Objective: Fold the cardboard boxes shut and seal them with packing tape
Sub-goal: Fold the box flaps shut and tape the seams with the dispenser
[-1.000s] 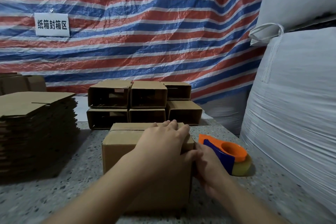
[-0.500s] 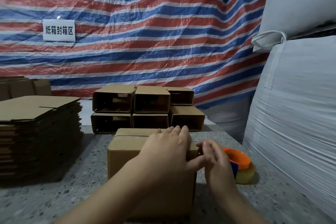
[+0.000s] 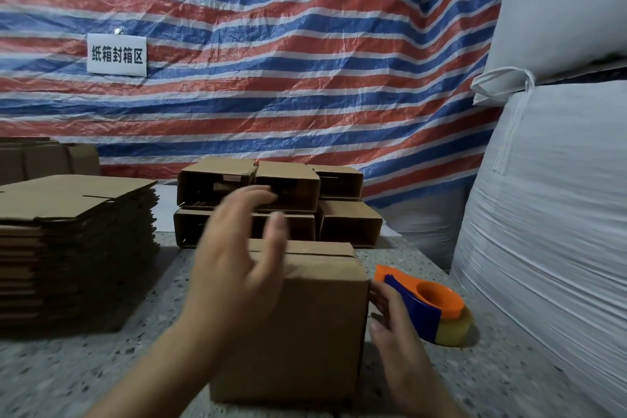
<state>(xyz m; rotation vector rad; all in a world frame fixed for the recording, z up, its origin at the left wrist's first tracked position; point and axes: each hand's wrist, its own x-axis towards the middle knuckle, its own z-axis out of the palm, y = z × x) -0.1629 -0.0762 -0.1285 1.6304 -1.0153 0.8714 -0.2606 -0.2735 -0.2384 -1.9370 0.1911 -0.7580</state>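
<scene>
On the speckled table (image 3: pixel 84 370), near me and just right of centre, I see the cardboard box (image 3: pixel 305 326) standing with its top flaps folded down and a seam running across the far part of the top. I cannot tell whether tape lies over that seam. My left hand (image 3: pixel 237 268) hovers above the box's near left corner, fingers spread and loose, holding nothing; it is blurred. My right hand (image 3: pixel 390 319) sits at the box's right edge, fingertips touching the side wall, fingers only slightly bent and gripping nothing. The orange and blue tape dispenser (image 3: pixel 431 305) lies just right of that hand, on the table.

My worry is the flaps: with no palm pressing them, they may spring up, and the seam could gape under any tape laid next. A one-handed push from the right could also slide or twist the box on the smooth top. Reaching for the dispenser carelessly, I might knock it toward the big white sack (image 3: pixel 549 231). Far behind, the open boxes (image 3: pixel 278 204) and the flat stack (image 3: pixel 74 241) on the left wait.
</scene>
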